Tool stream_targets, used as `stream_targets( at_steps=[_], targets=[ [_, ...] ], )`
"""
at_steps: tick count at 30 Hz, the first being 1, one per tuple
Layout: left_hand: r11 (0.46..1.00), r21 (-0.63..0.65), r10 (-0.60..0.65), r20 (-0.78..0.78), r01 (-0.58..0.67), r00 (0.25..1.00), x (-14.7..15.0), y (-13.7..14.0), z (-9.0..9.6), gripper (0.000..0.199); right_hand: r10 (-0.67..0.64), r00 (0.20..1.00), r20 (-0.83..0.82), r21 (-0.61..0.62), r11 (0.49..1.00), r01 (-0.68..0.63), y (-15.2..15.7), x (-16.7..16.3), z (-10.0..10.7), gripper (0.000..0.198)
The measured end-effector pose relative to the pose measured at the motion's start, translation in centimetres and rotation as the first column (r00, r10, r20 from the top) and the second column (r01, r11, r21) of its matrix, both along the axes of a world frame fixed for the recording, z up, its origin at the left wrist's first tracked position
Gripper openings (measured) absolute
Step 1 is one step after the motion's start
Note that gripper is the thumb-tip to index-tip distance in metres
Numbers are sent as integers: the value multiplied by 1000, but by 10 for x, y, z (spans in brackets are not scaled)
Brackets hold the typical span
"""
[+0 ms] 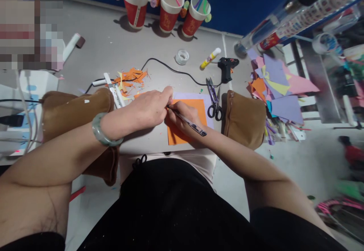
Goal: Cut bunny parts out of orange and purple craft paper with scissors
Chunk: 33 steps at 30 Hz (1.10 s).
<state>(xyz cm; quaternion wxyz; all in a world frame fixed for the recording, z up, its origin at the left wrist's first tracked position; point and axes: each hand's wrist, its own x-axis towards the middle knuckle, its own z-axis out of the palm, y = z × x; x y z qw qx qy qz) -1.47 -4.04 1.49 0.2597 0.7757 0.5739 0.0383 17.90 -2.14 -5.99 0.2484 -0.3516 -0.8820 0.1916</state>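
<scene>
My right hand [186, 115] is closed around a slim pen [193, 125] with a clear-and-dark barrel, its tip pointing toward my left hand. Under that hand lies a square of orange paper [176, 136], with a lavender sheet [209, 121] showing past its right edge. My left hand [153, 107], with a green bangle at the wrist, is bent with its fingers together at the paper's left edge, close to the pen tip. Whatever those fingers pinch is hidden. Purple-and-black scissors [215, 105] rest just right of the paper.
Orange scraps [132, 77] and white markers [113, 88] lie left. Behind are a tape roll [182, 57], a glue stick [210, 58], a corded black glue gun [226, 69] and red paper cups [168, 14]. Coloured paper [274, 74] is piled right. Brown cushions [244, 120] flank the table.
</scene>
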Motion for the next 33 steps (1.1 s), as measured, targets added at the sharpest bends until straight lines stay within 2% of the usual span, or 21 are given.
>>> stream_targets(
  at_steps=[5,14,25,33],
  targets=[
    [1000,4,10,-20,-10,1000,1,-1,4,27,9,1000,11,6,1000,-9,-1,2,3,18],
    [1000,8,9,21,-10,1000,0,-2,2,31,-112,993,46,-138,983,117,-3,13,11,16],
    [999,-9,33,-8,-33,999,1,1,7,35,-158,984,-77,-170,975,143,4,13,7,16],
    [993,84,58,213,-78,975,-5,7,-11,24,-204,969,-137,-167,969,180,-2,30,22,19]
  ],
)
